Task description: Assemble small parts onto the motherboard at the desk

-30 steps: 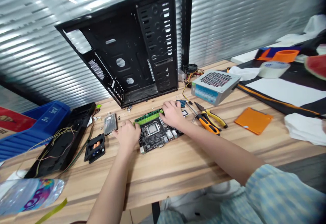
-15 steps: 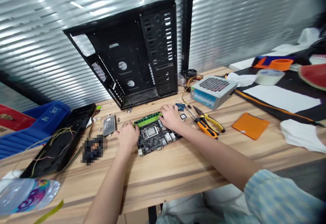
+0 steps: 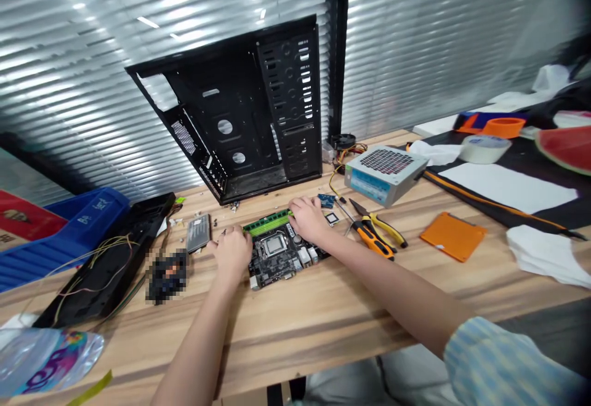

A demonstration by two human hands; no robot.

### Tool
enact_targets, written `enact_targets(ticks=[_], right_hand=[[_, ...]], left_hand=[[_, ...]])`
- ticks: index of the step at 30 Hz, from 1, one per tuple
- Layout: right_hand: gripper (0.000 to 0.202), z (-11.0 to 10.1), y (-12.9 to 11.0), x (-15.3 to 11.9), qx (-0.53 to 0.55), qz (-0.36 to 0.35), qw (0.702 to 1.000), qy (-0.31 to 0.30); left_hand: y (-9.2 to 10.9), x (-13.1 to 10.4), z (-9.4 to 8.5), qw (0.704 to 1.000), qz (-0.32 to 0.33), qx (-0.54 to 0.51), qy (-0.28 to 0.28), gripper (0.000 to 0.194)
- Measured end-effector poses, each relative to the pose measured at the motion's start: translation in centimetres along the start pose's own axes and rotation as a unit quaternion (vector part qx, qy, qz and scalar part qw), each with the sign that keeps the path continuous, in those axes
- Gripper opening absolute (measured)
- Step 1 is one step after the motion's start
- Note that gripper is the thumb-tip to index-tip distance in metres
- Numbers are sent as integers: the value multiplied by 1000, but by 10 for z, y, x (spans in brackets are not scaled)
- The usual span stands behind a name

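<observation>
A dark motherboard (image 3: pixel 272 262) lies flat on the wooden table, its processor showing silver in the socket. Along its far edge runs a green RAM stick (image 3: pixel 268 224), seated in or resting over the bright green memory slots. My left hand (image 3: pixel 232 250) is closed at the stick's left end, fingers curled down over the board's corner. At the other end my right hand (image 3: pixel 308 218) is closed too, its fingertips against the stick and slot end. The fingertips of both hands are partly hidden, so how firmly they grip does not show.
A black computer case (image 3: pixel 240 111) stands behind the board. Right of it are a power supply (image 3: pixel 386 172), pliers (image 3: pixel 388 229), an orange screwdriver (image 3: pixel 373 240) and an orange plate (image 3: pixel 453 235). To the left lie a drive (image 3: pixel 198 234), a black panel (image 3: pixel 99 283) and a plastic bottle (image 3: pixel 50 357).
The camera view has tilted slightly upward, so the scene sits a little lower. Both hands stay at the two ends of the RAM stick with hardly any movement.
</observation>
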State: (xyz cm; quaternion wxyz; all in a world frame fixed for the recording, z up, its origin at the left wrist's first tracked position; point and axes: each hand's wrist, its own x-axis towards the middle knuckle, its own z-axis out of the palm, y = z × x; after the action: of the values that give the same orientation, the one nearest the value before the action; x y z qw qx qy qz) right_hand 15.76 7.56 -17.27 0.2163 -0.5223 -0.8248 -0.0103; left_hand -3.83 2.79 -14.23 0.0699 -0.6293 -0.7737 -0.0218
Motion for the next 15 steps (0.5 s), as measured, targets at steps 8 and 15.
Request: enact_targets(ticks=[8,15], right_hand=[[26,1,-1,0,-17,-3,1000,5],[32,3,-2,-2,-43,53,997,36]], left_hand=[[1,1,-3,1000,-13,-5,-10,40],[0,0,-6,999,-32,15,2,44]])
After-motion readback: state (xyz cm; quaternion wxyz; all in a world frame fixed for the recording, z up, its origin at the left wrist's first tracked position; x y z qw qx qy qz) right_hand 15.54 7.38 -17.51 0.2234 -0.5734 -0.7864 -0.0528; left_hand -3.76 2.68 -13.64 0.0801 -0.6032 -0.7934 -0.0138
